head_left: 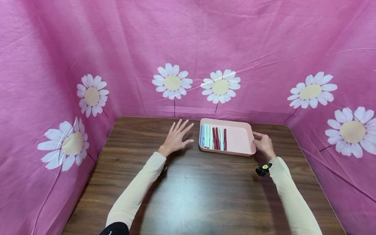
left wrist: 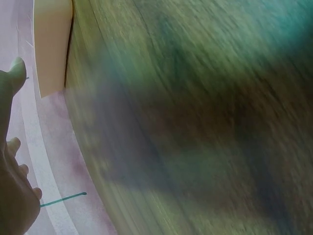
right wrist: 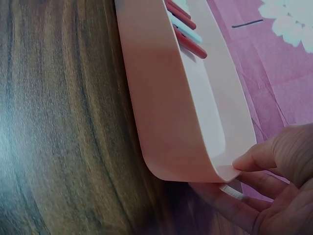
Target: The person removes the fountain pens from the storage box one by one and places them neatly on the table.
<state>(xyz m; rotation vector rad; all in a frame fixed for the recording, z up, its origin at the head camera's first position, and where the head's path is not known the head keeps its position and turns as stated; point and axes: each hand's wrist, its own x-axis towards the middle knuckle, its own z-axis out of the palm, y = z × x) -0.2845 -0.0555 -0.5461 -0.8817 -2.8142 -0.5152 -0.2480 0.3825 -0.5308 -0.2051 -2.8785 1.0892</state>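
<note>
A shallow pink tray [head_left: 239, 138] lies near the back edge of the table. Several pens stand side by side in its left half: a blue pen [head_left: 202, 135], pale green and white ones, and dark red pens [head_left: 217, 138]. My right hand [head_left: 264, 143] pinches the tray's right end; in the right wrist view the thumb is over the rim and the fingers are outside and below it. To the left of the tray, my left hand [head_left: 175, 138] is spread with straight fingers, apart from it and holding nothing. In the left wrist view the tray's side [left wrist: 53, 46] shows beyond the thumb.
The brown wooden table [head_left: 182, 195] is enclosed at the back and both sides by a pink cloth [head_left: 188, 39] with white daisies. A small black device [head_left: 263, 169] is strapped to the right wrist.
</note>
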